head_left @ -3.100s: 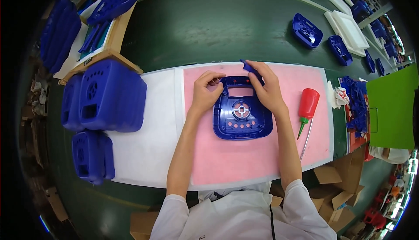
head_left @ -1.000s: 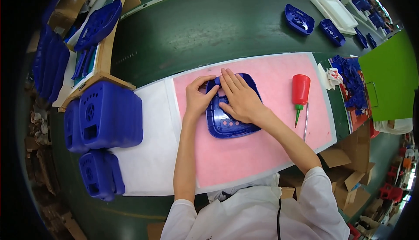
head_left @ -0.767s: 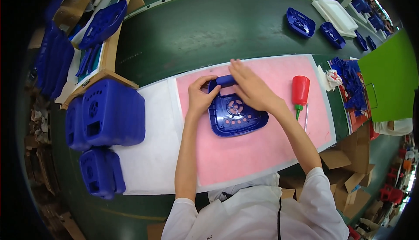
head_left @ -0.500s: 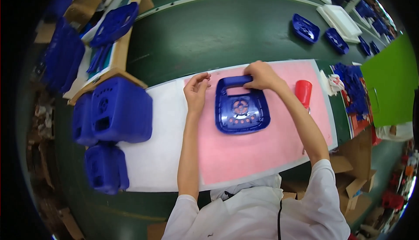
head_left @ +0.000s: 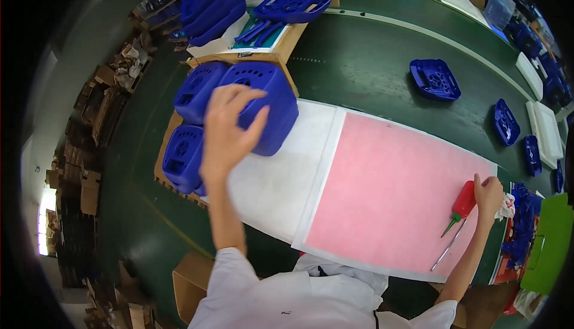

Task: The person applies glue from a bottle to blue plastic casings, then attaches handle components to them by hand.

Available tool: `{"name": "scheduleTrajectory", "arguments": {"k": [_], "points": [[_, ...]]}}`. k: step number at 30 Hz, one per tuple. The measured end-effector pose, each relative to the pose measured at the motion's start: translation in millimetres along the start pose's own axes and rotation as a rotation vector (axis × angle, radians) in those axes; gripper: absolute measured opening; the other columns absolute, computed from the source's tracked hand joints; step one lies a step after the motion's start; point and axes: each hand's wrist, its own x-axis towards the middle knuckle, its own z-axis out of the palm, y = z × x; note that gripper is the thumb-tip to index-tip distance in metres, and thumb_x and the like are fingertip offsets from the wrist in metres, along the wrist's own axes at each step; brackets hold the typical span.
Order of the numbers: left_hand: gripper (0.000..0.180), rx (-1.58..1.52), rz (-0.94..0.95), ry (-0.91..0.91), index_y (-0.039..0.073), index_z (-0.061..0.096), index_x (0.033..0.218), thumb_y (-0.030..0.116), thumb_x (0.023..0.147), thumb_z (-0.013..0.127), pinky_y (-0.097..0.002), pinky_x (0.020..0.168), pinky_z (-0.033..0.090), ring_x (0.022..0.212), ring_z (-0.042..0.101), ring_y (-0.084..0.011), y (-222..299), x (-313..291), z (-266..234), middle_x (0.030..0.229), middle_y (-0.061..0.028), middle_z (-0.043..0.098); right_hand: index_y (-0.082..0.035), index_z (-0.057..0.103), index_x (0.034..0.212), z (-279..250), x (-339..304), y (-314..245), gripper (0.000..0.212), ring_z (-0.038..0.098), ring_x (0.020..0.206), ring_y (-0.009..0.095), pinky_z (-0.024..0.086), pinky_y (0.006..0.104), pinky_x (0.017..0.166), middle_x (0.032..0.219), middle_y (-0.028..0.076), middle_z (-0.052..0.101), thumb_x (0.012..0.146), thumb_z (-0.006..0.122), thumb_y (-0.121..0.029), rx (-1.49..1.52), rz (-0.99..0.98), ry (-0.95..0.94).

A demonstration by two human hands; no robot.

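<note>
My left hand (head_left: 229,127) is raised with its fingers spread, holding nothing. It appears in front of a stack of blue plastic housings (head_left: 281,120), and whether it touches them I cannot tell. Beside my right hand (head_left: 490,196), at the right end of the pink sheet (head_left: 394,191), lies a red squeeze bottle (head_left: 464,200) with a green nozzle. The fingers of that hand bend down at the bottle's edge; their grip is hidden. A thin metal rod (head_left: 448,246) lies next to the nozzle. A blue openwork panel (head_left: 434,80) rests on the green surface beyond the sheet.
More blue parts (head_left: 507,122) lie farther right, near white trays (head_left: 544,133). At the back left, a wooden stand (head_left: 281,60) bears stacked blue panels (head_left: 212,6). A green board (head_left: 547,248) and a pile of blue pieces (head_left: 521,215) are at the right edge.
The view has turned left. The blue panel has left the pink sheet and now appears on the green surface beyond. My left hand has gone to the housings, my right to the bottle.
</note>
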Motion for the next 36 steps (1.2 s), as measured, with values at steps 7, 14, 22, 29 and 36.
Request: {"name": "scheduleTrajectory", "arguments": {"k": [7, 14, 22, 29, 36], "points": [[0.047, 0.164, -0.052, -0.475, 0.003, 0.067, 0.103, 0.006, 0.058, 0.08, -0.0396, 0.093, 0.042, 0.1, 0.058, -0.0309, -80.0, -21.0, -46.5, 0.106, -0.0122, 0.065, 0.004, 0.052, 0.098, 0.2, -6.8, 32.6, 0.068, 0.066, 0.056, 0.023, 0.05, 0.0299, 0.04, 0.075, 0.016, 0.064, 0.068, 0.078, -0.051, 0.327, 0.169, -0.273], [0.044, 0.154, 0.136, -0.429, 0.001, 0.066, 0.103, 0.003, 0.062, 0.079, -0.038, 0.09, 0.042, 0.097, 0.059, -0.0313, -70.0, -2.0, -68.8, 0.106, -0.013, 0.066, 0.011, 0.053, 0.105, 25.5, -5.7, 35.3, 0.072, 0.063, 0.054, 0.021, 0.049, 0.0282, 0.041, 0.076, 0.016, 0.065, 0.071, 0.075, -0.049, 0.583, 0.271, -0.501], [0.043, -0.251, 0.026, -0.047, -0.004, 0.053, 0.131, 0.024, 0.1, 0.045, -0.0338, 0.105, 0.037, 0.123, 0.052, -0.0244, 6.8, 0.6, -124.3, 0.132, -0.015, 0.056, 0.002, 0.048, 0.125, 7.1, 37.6, 1.5, 0.085, 0.059, 0.102, 0.023, 0.051, 0.037, 0.084, 0.114, 0.016, 0.059, 0.071, 0.076, -0.058, 2.128, 0.207, -0.27], [0.027, -0.701, 0.06, -0.696, -0.002, 0.065, 0.111, 0.017, 0.095, 0.055, -0.0301, 0.074, 0.051, 0.08, 0.066, -0.0154, 40.2, 39.2, 98.1, 0.093, -0.014, 0.071, -0.003, 0.042, 0.131, 114.0, 0.3, -43.4, 0.089, 0.052, 0.105, 0.028, 0.052, 0.0334, 0.082, 0.119, 0.013, 0.052, 0.062, 0.09, -0.033, 2.991, 0.029, -0.212], [0.025, -1.084, -0.165, -0.801, 0.002, 0.069, 0.108, 0.019, 0.091, 0.062, -0.0282, 0.076, 0.05, 0.087, 0.065, -0.015, 71.2, 35.0, 260.8, 0.099, -0.0085, 0.071, -0.006, 0.038, 0.139, 118.4, -22.8, -68.3, 0.086, 0.053, 0.118, 0.029, 0.051, 0.0405, 0.093, 0.132, 0.011, 0.05, 0.071, 0.085, -0.027, 2.731, 0.083, -0.094]]}}
